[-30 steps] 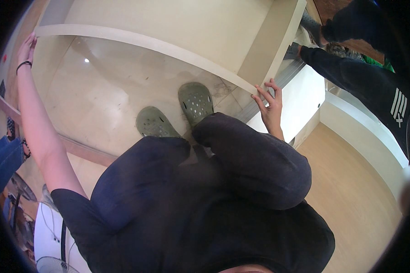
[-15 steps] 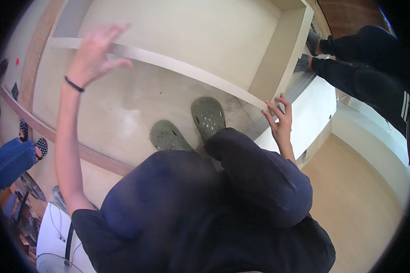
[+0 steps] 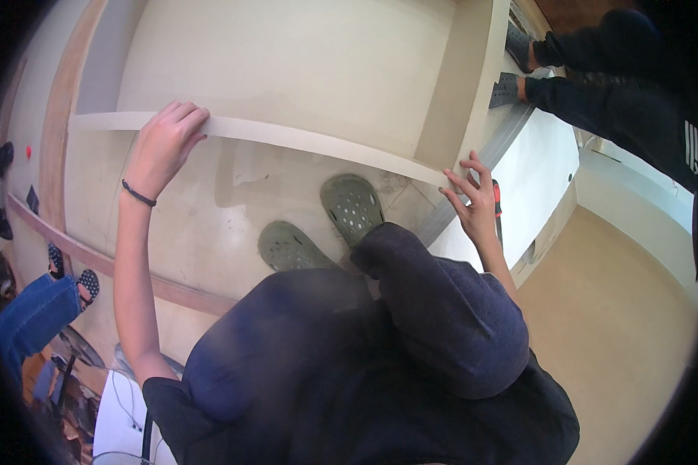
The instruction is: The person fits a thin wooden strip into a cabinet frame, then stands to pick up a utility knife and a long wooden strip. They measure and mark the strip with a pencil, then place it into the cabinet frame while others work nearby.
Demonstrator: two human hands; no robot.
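While the long pale board is held by the left hand, its right end is touched by the right hand. The board is set along the near edge of a big cream box, which is placed in front of legs in dark trousers. Near its left end it is gripped by the left hand, which is closed, with fingers bent over the top. A thin black band is worn on that arm. At the near right corner of the box, the fingers of the right hand are spread apart, and the corner is touched by their tips. Whether it is pinched too cannot be told.

Just beside the right hand, a red and black handle can be seen, partly hidden. To the right of the box, a white board is seen. Green clogs are worn, set on the floor near the pale board. At the upper right, dark shoes and black trousers are worn by another person. At the far left, blue jeans and spotted shoes are worn by someone else, near a brown wood strip.
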